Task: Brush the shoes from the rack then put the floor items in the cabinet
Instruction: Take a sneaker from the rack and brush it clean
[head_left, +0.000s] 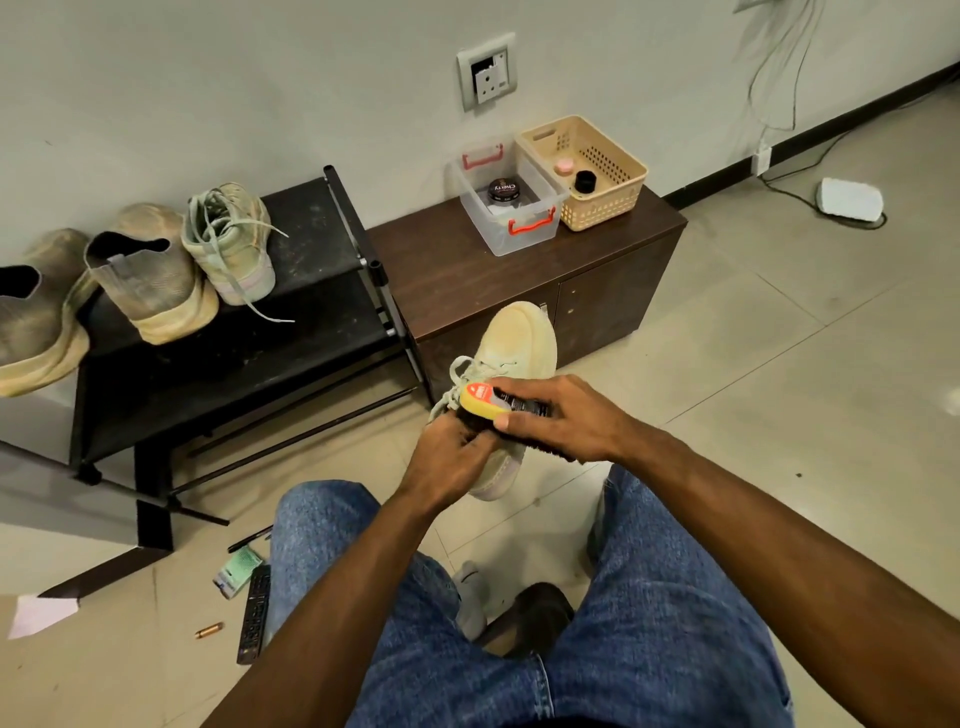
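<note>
A pale cream lace-up fabric sneaker (511, 358) is held above the floor, gripped at the heel by the left hand (451, 457). A yellow-backed, dark-bristled shoe brush (506, 408) is grasped in the right hand (563, 421). Short, even strokes toward the toe are advised, with the shoe held steady.

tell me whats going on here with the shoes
A seated person is brushing a pale lace-up shoe. The left hand holds the shoe up near its heel, and the right hand grips a yellow-backed brush laid across the laces. Three more shoes stand on the black rack. A remote, a pen, a small packet and a battery lie on the floor, not yet put into the brown cabinet.
</note>
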